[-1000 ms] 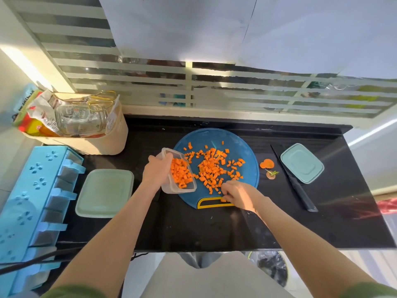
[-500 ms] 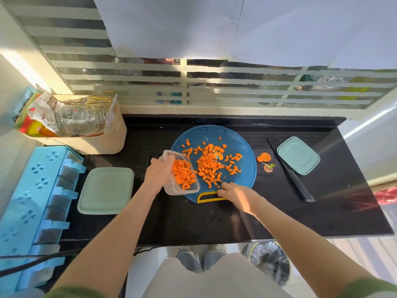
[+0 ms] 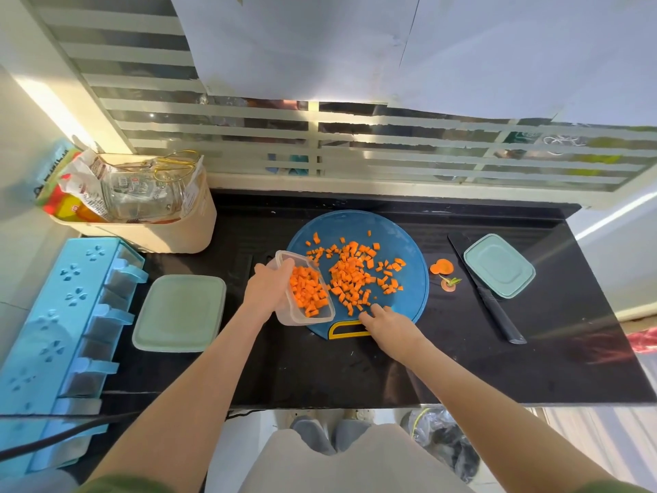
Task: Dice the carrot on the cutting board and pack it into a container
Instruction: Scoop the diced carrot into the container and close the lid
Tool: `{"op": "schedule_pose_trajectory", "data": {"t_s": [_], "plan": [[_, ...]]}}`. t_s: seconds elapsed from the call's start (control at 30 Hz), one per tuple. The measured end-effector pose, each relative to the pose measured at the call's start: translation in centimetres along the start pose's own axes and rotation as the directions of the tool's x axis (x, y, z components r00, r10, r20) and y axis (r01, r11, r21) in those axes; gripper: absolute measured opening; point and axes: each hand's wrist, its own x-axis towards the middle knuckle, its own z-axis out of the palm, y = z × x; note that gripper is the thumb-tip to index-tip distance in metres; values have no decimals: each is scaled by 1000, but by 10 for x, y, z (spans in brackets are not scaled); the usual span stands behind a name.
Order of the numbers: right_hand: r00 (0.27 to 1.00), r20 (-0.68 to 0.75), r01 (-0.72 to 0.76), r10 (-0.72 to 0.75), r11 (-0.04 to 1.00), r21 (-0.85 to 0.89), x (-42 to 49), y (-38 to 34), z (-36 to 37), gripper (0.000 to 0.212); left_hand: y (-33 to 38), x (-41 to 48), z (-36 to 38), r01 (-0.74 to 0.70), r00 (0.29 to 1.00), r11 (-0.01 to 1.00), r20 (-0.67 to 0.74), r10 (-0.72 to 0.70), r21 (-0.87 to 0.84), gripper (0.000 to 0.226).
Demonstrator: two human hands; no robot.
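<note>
Clear plastic container [image 3: 305, 314]; matt blue plastic board [image 3: 409, 243]; glossy black stone-like bench [image 3: 320, 371]; smooth pale-green plastic lids [image 3: 499, 265]; glass jar [image 3: 142, 199]; matt black knife [image 3: 494, 304].

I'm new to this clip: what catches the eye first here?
The bright orange diced carrot scattered on the round blue cutting board at centre. The left hand tilts a clear container, partly filled, at the board's left edge, while the right hand touches the pile's near side.

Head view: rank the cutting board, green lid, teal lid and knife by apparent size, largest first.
1. cutting board
2. green lid
3. teal lid
4. knife: longer than the teal lid but far thinner, so this pair is unsure.
</note>
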Motion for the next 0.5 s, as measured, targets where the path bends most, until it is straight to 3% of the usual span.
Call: {"op": "schedule_pose_trajectory", "data": {"t_s": [0.33, 0.5], "plan": [[986, -5, -162, 167, 965, 207, 3, -3, -4, 48, 2, 2, 1, 11, 1000, 1000, -23, -10, 13, 66], [967, -73, -190, 246, 879, 437, 0, -1, -8, 10, 5, 1, 2, 3, 1000, 999, -24, -1, 53, 66]]}}
